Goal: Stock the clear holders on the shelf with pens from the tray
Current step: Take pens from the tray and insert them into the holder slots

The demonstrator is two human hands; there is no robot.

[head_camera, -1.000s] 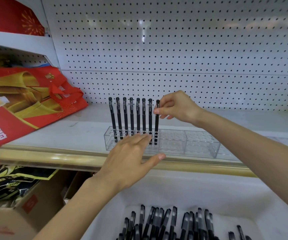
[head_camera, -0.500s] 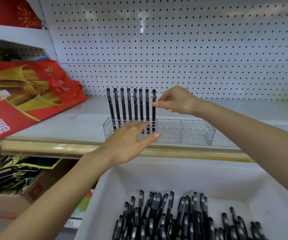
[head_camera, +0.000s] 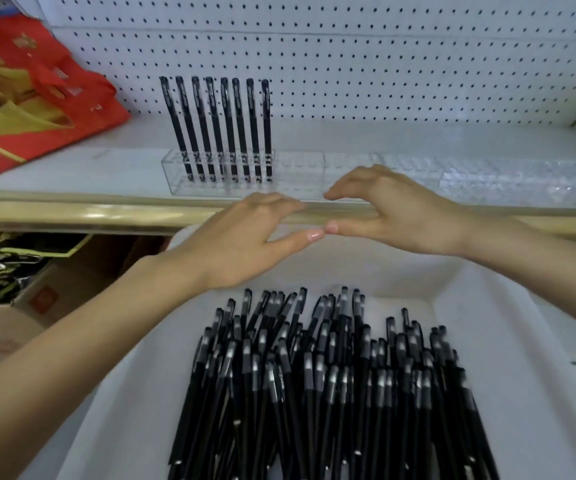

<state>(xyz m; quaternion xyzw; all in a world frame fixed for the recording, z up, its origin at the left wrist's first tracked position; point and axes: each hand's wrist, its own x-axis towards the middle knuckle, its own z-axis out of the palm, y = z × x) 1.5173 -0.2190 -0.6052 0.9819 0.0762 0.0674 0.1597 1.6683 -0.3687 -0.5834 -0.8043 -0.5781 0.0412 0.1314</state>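
Empty, fingers loose, left hand (head_camera: 245, 244) and right hand (head_camera: 394, 216) hover; a hasty reach could topple the upright pens (head_camera: 216, 129) just beyond.

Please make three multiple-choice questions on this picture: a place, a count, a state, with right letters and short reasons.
1. Where in the clear holder do the standing pens sit? A) left end B) middle C) right end
2. How many pens stand there? A) five B) eight C) twelve
3. What do the hands hold? A) one pen each B) nothing C) a red bag
Key: 1 A, they fill its left section; 2 B, eight caps in a row; 3 B, left hand and right hand hover empty above the tray.
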